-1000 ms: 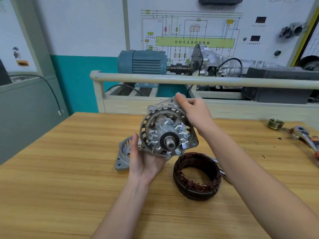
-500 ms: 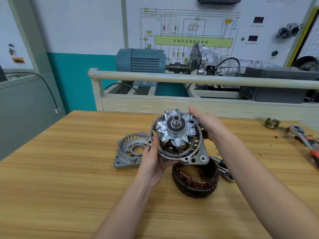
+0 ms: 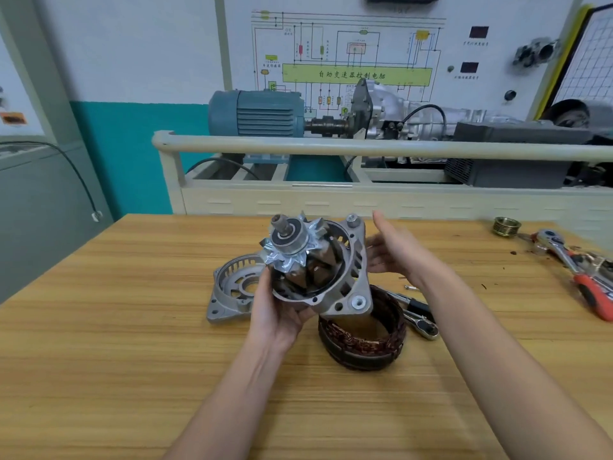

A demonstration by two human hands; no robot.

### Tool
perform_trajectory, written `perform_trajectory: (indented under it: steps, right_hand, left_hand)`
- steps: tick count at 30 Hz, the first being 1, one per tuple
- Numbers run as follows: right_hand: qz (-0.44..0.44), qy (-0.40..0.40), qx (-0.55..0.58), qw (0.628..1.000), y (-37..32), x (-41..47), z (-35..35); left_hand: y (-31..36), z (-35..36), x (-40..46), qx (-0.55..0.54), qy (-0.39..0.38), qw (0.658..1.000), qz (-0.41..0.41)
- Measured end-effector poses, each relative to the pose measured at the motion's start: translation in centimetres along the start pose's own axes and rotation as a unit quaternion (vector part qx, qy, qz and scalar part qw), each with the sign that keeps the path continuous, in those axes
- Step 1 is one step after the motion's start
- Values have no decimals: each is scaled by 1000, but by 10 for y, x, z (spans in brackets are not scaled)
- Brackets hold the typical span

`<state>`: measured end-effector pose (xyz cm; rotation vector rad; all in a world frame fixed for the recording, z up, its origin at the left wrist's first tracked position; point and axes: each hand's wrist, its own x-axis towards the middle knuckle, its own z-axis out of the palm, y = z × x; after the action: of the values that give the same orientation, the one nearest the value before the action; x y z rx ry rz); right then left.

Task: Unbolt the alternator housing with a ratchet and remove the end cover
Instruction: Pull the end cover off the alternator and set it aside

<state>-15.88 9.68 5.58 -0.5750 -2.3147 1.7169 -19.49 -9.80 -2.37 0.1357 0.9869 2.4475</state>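
End cover point(image 3: 237, 290) is seen lying flat on wooden bench point(image 3: 99, 343), left of centre, hollow side up, already off the unit and touched by neither hand; its right edge is partly hidden behind the left hand.

Just right of it, left hand point(image 3: 277, 313) is cupped under the alternator housing point(image 3: 338, 280), thumb up the near-left rim, fingers curled beneath – housing is gripped and held clear of the bench. Rotor point(image 3: 295, 247) w/ fan blades is still seated inside; its shaft runs up and to the left, tilted away from the right hand, so the long axis leans toward the end cover side. Bolt ears of housing point right and down.

Below the housing, stator winding point(image 3: 361, 336) rests on bench; whether housing touches it can't be told.

Right hand point(image 3: 394, 250) is held just beside the housing's right flank, fingers straight and spread, nothing gripped; contact w/ housing is not clear.

Ratchet point(image 3: 419, 313) lies behind the stator; a 2nd ratchet w/ red handle point(image 3: 577, 270) and a pulley point(image 3: 506, 226) lie far right.

Judgement: unbolting and cover removal look done. Left hand is nearer the housing; any next pull on the rotor would have to follow the shaft axis, up-left.
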Motion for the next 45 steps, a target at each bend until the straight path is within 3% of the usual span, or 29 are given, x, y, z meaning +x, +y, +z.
perform_trajectory:
  steps: [6,9,14,21,32,35,37,39,40,43,45]
  right_hand:
    - [48,-49,-236,969,55,-15,4]
    - [-1,43,-323,945,65,-20,16]
    - [4,76,-333,940,71,-18,7]
    - [19,137,-327,935,78,-14,-19]
    - [60,167,-291,940,80,-5,-52]
    - [-66,169,-200,963,60,-15,-44]
    - [-146,73,-105,981,35,-28,-22]
    - [-142,-48,-47,988,20,-39,7]
    - [-131,-61,-18,989,19,-42,21]
    - [-111,44,133,984,30,-47,48]
    - [-104,104,170,975,41,-49,56]
  left_hand:
    - [2,-4,5,-8,42,999,22]
    - [3,-6,5,-13,64,997,35]
    - [6,-11,1,-20,76,996,47]
    - [1,-15,-11,-51,35,996,65]
    - [-12,-9,-22,-30,58,998,6]
    - [-10,-11,-21,-33,67,997,12]
    - [-9,-11,-21,-18,77,997,19]
    - [-9,-11,-22,1,86,996,21]
    - [-9,-10,-24,14,90,996,23]
    - [-4,-11,-26,63,110,992,24]
    - [-1,-11,-27,93,121,988,18]
